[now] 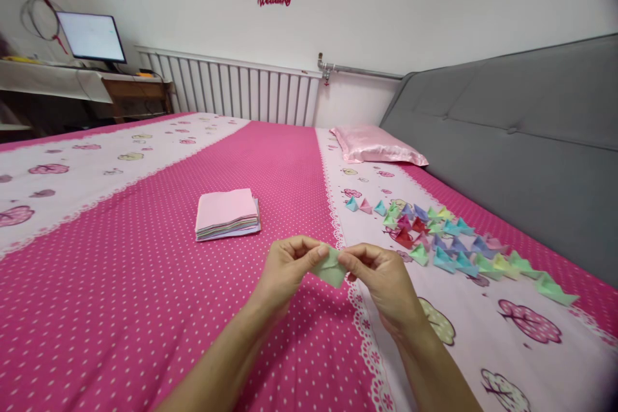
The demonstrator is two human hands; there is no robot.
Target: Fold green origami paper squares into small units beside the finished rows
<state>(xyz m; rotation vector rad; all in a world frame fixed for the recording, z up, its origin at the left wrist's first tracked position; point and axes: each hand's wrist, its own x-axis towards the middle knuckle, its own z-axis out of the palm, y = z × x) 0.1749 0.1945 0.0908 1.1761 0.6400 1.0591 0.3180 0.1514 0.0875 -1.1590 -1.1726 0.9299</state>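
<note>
Between my two hands is a small piece of folded pale green paper (pixel 331 270), held up above the bed. My left hand (pixel 293 264) pinches its left edge between thumb and fingers. On the opposite edge, my right hand (pixel 379 270) grips the paper the same way. The undersides of the fingers are partly hidden behind it. A stack of coloured paper squares (pixel 228 211), pink on top, lies on the bedspread ahead and to the left. Several folded paper boats (pixel 456 246) in blue, green, red, purple, pink and yellow sit in rows to the right.
The bed has a pink dotted bedspread (pixel 159 296). A pink satin pillow (pixel 376 144) lies by the grey headboard (pixel 512 103) on the right. Along the far wall runs a white radiator (pixel 232 87). A monitor (pixel 91 37) stands on a desk at the far left.
</note>
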